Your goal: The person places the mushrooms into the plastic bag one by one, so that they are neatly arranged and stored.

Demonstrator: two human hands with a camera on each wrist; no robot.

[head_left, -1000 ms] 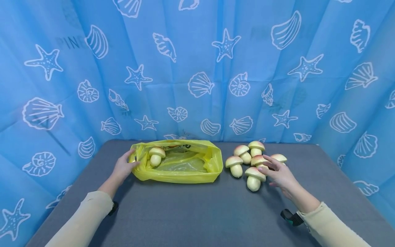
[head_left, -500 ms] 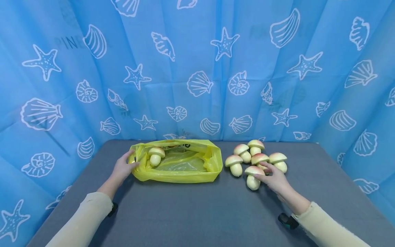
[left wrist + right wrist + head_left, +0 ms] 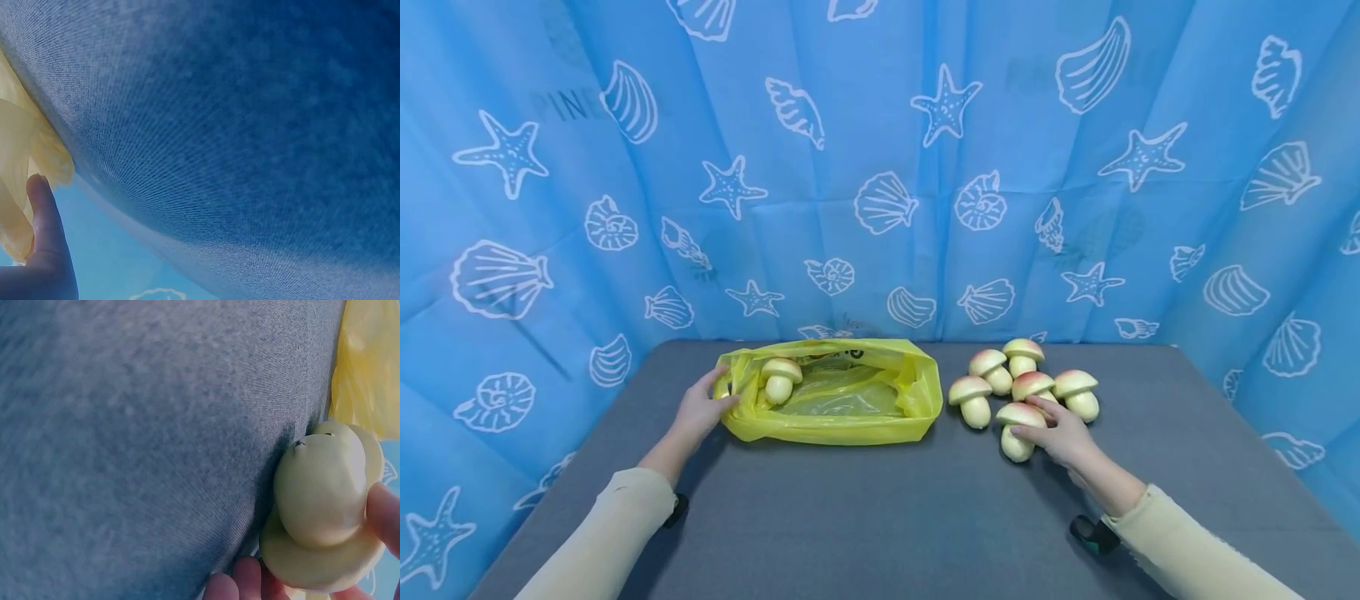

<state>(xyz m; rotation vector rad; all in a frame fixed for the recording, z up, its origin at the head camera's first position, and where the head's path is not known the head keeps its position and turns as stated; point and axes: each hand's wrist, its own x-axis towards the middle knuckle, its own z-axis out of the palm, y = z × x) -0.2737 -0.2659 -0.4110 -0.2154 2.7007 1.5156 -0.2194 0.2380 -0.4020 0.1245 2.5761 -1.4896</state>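
Six mushrooms [image 3: 1032, 382] bunched right of the bag [image 3: 842, 429], handy for the right hand [image 3: 1069, 435], and it's pinching the nearest one [image 3: 1017, 444]! The left hand [image 3: 696, 413] pinches the bag's end, seemingly steadying its mouth.

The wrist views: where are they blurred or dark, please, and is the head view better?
Left wrist: the gray tabletop is blurred and darkest toward upper right, its edge curved, probably by the lens. Right wrist: the mushroom is clearer, with shadow beside it; the tabletop blurs toward the left. Head: sharper, more evenly lit, soft shadow below the right hand.
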